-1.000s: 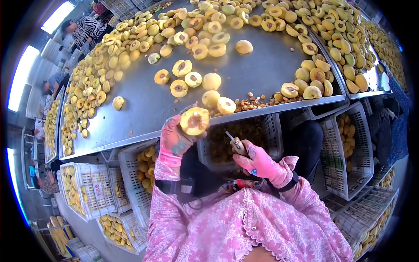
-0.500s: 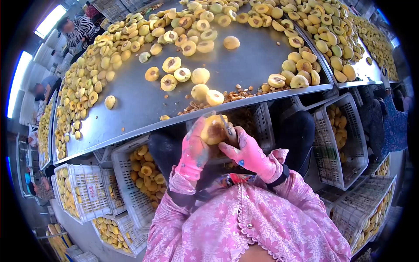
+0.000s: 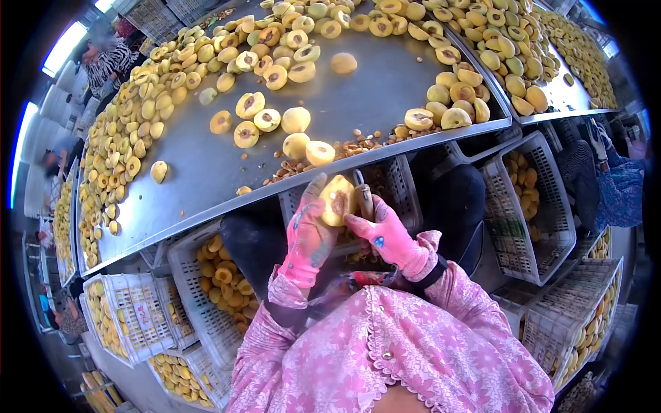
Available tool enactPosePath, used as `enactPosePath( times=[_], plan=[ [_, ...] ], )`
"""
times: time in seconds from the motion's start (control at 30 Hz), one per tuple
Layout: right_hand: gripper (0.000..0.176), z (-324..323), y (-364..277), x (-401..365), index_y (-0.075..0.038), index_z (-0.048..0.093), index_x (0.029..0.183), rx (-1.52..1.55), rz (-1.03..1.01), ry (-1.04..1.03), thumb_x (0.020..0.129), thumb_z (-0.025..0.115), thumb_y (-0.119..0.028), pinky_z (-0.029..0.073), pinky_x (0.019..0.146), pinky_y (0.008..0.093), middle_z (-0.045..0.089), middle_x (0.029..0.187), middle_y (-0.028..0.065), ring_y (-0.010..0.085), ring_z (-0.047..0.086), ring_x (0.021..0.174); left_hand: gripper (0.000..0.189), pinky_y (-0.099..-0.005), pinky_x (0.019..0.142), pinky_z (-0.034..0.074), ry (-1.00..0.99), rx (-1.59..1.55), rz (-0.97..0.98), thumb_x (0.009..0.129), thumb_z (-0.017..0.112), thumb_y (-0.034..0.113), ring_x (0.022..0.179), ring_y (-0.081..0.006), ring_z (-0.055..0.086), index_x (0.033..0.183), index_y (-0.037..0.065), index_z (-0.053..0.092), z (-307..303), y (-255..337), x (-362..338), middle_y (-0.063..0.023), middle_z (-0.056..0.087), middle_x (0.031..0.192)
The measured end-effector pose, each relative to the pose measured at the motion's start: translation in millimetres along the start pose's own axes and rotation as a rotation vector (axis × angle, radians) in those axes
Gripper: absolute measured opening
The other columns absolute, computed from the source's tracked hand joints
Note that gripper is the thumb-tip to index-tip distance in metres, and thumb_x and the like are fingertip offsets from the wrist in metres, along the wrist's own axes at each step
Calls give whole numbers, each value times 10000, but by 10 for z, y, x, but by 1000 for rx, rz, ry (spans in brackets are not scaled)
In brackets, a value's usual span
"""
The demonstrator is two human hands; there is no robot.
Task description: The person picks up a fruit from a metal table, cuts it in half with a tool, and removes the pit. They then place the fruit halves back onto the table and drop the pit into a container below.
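Note:
My left hand (image 3: 308, 230), in a stained pink glove, is closed around a yellow peach half (image 3: 338, 200). Its cut face, brown at the pit hollow, is turned up toward me. In my right hand (image 3: 387, 237), gloved the same way, is a small pitting knife (image 3: 365, 198) with a pale handle and a thin metal end pointing away from me. The knife is beside the peach's right edge, and my right thumb is close to the fruit. Just beyond my hands, a cut peach half (image 3: 319, 153) lies at the table's front edge.
The metal table (image 3: 200, 162) carries many peach halves and a line of loose pits (image 3: 351, 146) by its raised rim. Below stand white crates, one with peaches at left (image 3: 196, 296) and another at right (image 3: 540, 234). Other people sit at both sides.
The knife has moved off the cut face to the peach's right side. The peach half has turned, showing more of its face. The whole view has shifted slightly.

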State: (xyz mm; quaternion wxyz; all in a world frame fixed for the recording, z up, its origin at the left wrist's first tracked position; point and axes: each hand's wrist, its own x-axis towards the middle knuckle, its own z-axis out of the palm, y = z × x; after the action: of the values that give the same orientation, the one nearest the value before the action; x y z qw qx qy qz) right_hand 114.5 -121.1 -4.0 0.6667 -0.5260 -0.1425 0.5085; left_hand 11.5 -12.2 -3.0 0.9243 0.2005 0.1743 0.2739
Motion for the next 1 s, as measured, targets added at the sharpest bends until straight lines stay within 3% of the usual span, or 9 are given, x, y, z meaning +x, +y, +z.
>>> enactPosePath(
  times=[0.13, 0.23, 0.27, 0.37, 0.4, 0.53, 0.63, 0.73, 1.0],
  plan=[
    [342, -131, 29, 127, -36, 482, 1058, -528, -346, 8, 802, 681, -145, 467, 579, 246, 536, 775, 30, 103, 543, 657, 534, -348, 1026, 350, -137, 553, -29, 819, 517, 64, 1195, -229, 447, 1328, 6, 371, -118, 119, 9, -134, 452, 1276],
    [390, -206, -292, 125, -9, 476, 1108, -892, -204, -272, 781, 672, -91, 455, 719, 280, 546, 830, 74, 150, 543, 782, 458, -301, 985, 373, -205, 517, -366, 850, 556, 142, 1128, -193, 495, 1273, 6, 444, 34, 311, 14, -98, 493, 1251],
    [390, -196, -276, 139, -9, 476, 1131, -834, -198, -255, 786, 647, -71, 440, 749, 283, 553, 862, 100, 177, 529, 784, 398, -292, 941, 412, -111, 683, -296, 873, 576, 201, 1042, -171, 548, 1208, -2, 504, 60, 279, 11, -78, 562, 1151],
    [349, -153, -154, 124, 2, 482, 1047, -782, -439, 13, 761, 653, -101, 470, 705, 365, 587, 858, 193, 355, 600, 800, 342, -277, 904, 435, 21, 531, -194, 898, 550, 190, 1001, -166, 566, 1181, 0, 528, -98, 166, 83, -76, 582, 1109],
    [297, -145, -146, 84, -6, 482, 1048, -774, -537, 67, 816, 626, -122, 468, 637, 337, 581, 788, 146, 277, 594, 684, 308, -299, 887, 461, 29, 463, -124, 918, 520, 175, 974, -195, 586, 1171, 0, 530, -125, 115, 91, -100, 585, 1102],
    [217, -135, -243, -271, -26, 464, 1049, -451, 23, -127, 909, 538, -174, 424, 523, 278, 509, 699, 18, 74, 456, 567, 399, -450, 878, 492, 151, 121, -156, 918, 487, 242, 1054, -282, 564, 1233, -2, 467, -107, 76, 46, -161, 557, 1158],
    [255, -169, -101, -325, -15, 438, 1053, -684, -71, -150, 890, 551, -175, 450, 581, 353, 565, 733, 138, 269, 565, 622, 414, -447, 875, 493, 162, 47, -157, 924, 484, 261, 1059, -286, 561, 1244, 0, 456, -28, 53, 23, -164, 545, 1185],
    [262, -136, -76, -343, -8, 433, 1053, -687, -44, -141, 882, 549, -169, 454, 615, 387, 571, 769, 201, 365, 584, 706, 419, -441, 893, 481, 160, 20, -151, 931, 476, 272, 1079, -286, 549, 1249, 0, 450, 7, 31, 13, -162, 536, 1206],
    [240, -62, 40, -325, -1, 431, 1025, -740, -162, -66, 878, 549, -150, 457, 605, 395, 575, 775, 223, 402, 591, 730, 395, -431, 947, 434, 107, 83, -50, 926, 473, 241, 1106, -294, 528, 1238, -1, 459, 31, -17, -50, -164, 526, 1225]
  ],
)
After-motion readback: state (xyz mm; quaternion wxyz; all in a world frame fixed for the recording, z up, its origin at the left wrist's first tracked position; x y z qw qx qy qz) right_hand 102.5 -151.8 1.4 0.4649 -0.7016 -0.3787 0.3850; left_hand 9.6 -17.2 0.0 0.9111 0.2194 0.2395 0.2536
